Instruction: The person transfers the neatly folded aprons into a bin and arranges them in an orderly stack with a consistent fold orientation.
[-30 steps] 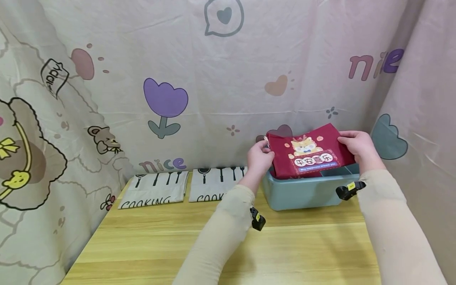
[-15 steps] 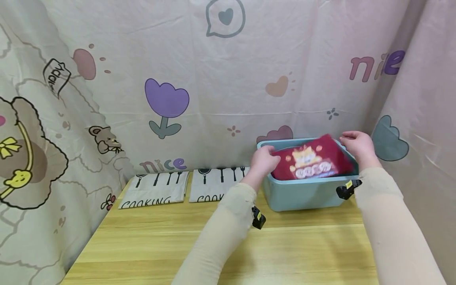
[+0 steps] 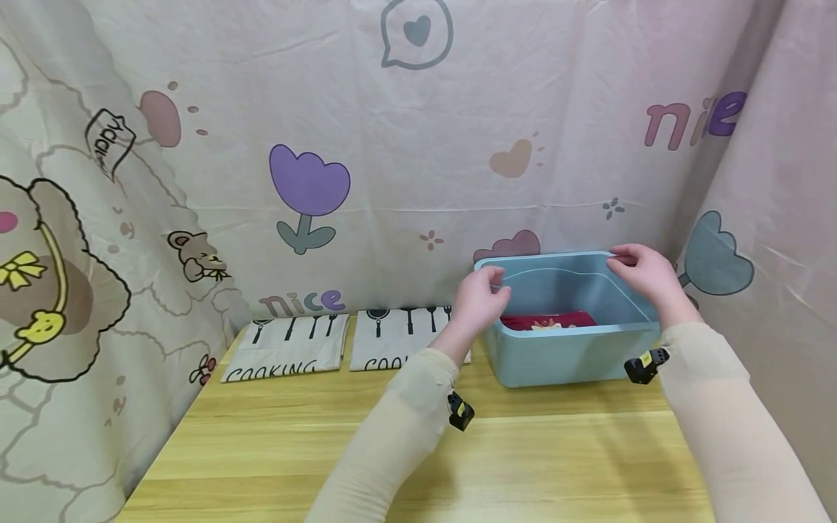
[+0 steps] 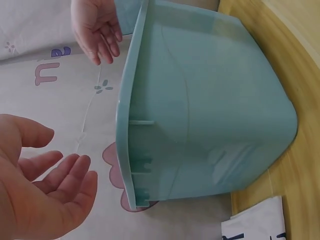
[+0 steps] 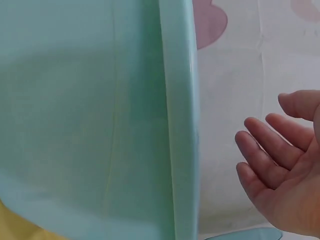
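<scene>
A dark red cloth piece [image 3: 575, 318] with a cartoon print lies down inside the light blue bin [image 3: 562, 356], mostly hidden by the front wall. At the bin's left end, my left hand [image 3: 479, 301] hovers by the rim with loosely bent fingers and nothing in them. Over the right end, my right hand [image 3: 649, 277] hangs near the rim, also holding nothing. The left wrist view shows the bin's outer wall [image 4: 215, 100] beside my relaxed left fingers [image 4: 70, 182]. In the right wrist view, my right fingers [image 5: 265, 155] are apart from the rim.
Two folded white cloths with cooking-tool prints, the left cloth [image 3: 288, 347] and the right cloth [image 3: 392, 341], lie left of the bin on the wooden table [image 3: 523, 450]. A patterned curtain [image 3: 405, 145] hangs behind and at both sides.
The red cloth has gone from above the rim down into the bin. Both hands have let go of it, the right hand first, and now hover at the bin's ends.
</scene>
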Action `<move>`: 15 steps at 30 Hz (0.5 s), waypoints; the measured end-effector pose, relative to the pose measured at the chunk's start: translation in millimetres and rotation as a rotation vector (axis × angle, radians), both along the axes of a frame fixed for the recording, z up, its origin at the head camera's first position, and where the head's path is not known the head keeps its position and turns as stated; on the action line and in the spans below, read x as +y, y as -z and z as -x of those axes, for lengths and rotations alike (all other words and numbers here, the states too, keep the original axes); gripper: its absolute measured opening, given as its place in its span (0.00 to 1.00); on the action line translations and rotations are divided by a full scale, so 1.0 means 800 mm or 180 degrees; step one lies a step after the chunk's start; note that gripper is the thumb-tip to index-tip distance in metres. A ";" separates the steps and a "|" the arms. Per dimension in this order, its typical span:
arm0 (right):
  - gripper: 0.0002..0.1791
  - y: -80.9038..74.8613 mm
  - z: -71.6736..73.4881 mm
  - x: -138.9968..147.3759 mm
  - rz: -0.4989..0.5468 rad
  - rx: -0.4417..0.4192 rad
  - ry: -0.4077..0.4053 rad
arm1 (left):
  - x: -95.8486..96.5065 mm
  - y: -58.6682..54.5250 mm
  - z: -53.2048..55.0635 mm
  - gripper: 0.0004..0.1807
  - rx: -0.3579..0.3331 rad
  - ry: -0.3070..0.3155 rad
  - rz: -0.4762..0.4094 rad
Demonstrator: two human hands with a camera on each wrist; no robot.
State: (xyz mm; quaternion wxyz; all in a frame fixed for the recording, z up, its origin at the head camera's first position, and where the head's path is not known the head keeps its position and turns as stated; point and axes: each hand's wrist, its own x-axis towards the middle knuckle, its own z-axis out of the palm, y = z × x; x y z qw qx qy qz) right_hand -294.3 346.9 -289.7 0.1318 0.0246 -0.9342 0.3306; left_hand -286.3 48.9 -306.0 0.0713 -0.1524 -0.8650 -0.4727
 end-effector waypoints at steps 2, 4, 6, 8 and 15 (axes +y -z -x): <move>0.32 0.000 -0.003 -0.005 -0.0076 0.0073 -0.0044 | -0.004 0.002 -0.002 0.21 0.0106 0.0034 0.0059; 0.30 -0.001 -0.007 -0.009 -0.0129 0.0122 -0.0061 | -0.007 0.005 -0.004 0.21 0.0228 0.0038 0.0168; 0.30 -0.001 -0.010 -0.014 -0.0181 0.0161 -0.0072 | -0.009 0.008 -0.005 0.21 0.0337 0.0028 0.0296; 0.29 -0.002 -0.014 -0.017 -0.0240 0.0187 -0.0088 | -0.012 0.012 -0.007 0.21 0.0430 -0.0004 0.0433; 0.29 -0.006 -0.025 -0.029 -0.0449 0.0279 -0.0176 | -0.020 0.022 -0.014 0.22 0.0653 -0.0068 0.0738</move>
